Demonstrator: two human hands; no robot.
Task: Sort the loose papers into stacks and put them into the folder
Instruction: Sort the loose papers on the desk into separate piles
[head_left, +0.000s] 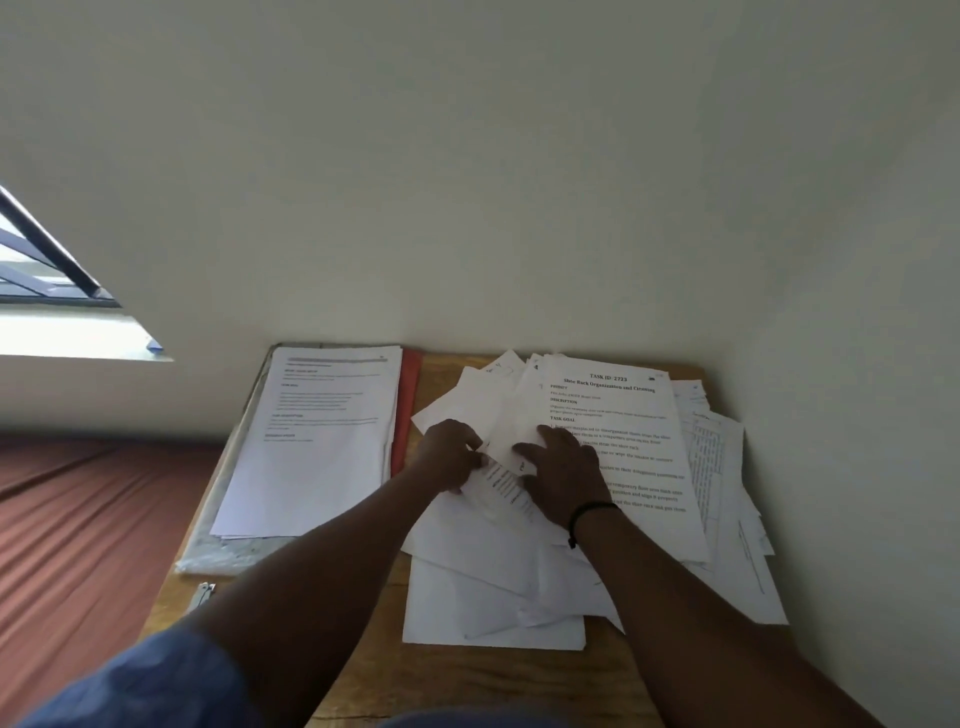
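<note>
both hands pinching loose papers

Much of the paperwork is covered, cut off or too small to read.

The left hand and right hand cover the middle of the loose papers, and the sheet pinched between them is crumpled, its print too small to read. The top printed sheet has its left text lines hidden behind the right hand. The sorted stack carries blurred, illegible print and hides nearly all of the red folder, of which only a strip shows. The window is cut by the left edge. A small metal item at the table's edge is too small to identify.
</note>
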